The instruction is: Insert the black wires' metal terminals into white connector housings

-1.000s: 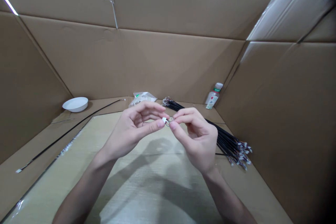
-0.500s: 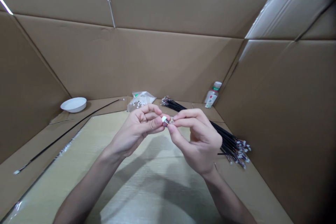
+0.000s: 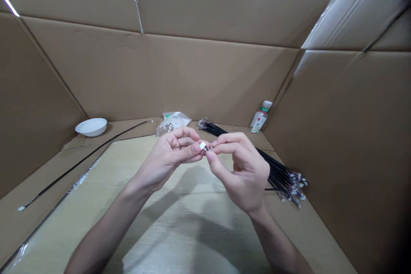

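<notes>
Between the thumb and fingers of my left hand (image 3: 168, 154) is a small white connector (image 3: 203, 146). Thin wires (image 3: 208, 148) come out of its right side. My right hand (image 3: 242, 167) pinches these wire ends with thumb and fingertips, right beside the connector. Both hands are raised over the middle of the pale board (image 3: 173, 222), their fingertips almost touching. The exact way the wires meet the connector is too small to tell.
A bundle of black cables (image 3: 279, 175) lies behind and right of my right hand. Farther back are a clear bag of white pieces (image 3: 173, 123), a bottle (image 3: 260, 117) and a white bowl (image 3: 91, 127). One black cable (image 3: 86, 160) lies left. Cardboard walls (image 3: 208, 77) surround the board.
The connector has turned slightly and shifted a little to the right between my fingertips. My right hand has come slightly closer to it. The camera view has shifted a little.
</notes>
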A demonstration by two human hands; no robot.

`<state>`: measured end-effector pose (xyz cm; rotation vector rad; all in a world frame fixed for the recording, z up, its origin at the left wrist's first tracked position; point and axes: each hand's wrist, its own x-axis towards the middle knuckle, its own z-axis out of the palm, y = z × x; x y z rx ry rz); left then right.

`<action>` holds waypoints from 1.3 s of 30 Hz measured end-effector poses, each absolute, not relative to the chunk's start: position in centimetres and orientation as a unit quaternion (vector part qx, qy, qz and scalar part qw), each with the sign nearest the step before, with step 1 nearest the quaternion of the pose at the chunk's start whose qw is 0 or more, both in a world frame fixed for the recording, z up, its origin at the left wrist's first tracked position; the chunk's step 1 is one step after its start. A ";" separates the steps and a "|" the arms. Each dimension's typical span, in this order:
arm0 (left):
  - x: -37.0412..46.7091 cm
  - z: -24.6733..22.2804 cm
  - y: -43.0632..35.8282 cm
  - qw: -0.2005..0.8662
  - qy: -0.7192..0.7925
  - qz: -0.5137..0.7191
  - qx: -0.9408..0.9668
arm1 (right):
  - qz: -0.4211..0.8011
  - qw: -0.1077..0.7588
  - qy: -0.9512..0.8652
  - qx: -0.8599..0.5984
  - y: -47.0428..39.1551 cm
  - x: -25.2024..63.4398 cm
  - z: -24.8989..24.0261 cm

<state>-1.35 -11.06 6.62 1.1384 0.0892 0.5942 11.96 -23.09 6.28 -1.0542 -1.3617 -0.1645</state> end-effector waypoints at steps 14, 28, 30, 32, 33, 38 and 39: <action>-1.8 6.7 -11.9 0.683 0.100 0.380 0.615 | -0.104 0.630 -0.625 -0.450 -22.4 12.1 5.7; -1.3 6.8 -13.1 0.523 0.057 0.503 0.686 | -0.070 0.661 -0.592 -0.456 -23.0 11.6 5.8; -1.3 6.7 -13.3 0.533 0.047 0.502 0.679 | -0.131 0.652 -0.593 -0.453 -23.0 11.4 5.5; -1.3 6.6 -13.5 0.546 0.040 0.496 0.674 | -0.167 0.644 -0.594 -0.453 -23.0 11.3 5.3; -1.3 6.6 -13.6 0.550 0.037 0.494 0.672 | -0.176 0.641 -0.594 -0.454 -23.1 11.2 5.2; -1.2 6.6 -13.7 0.559 0.030 0.490 0.668 | -0.176 0.640 -0.598 -0.449 -23.0 11.2 5.3; -1.2 6.6 -13.6 0.563 0.034 0.488 0.666 | -0.157 0.650 -0.594 -0.447 -23.0 11.2 5.4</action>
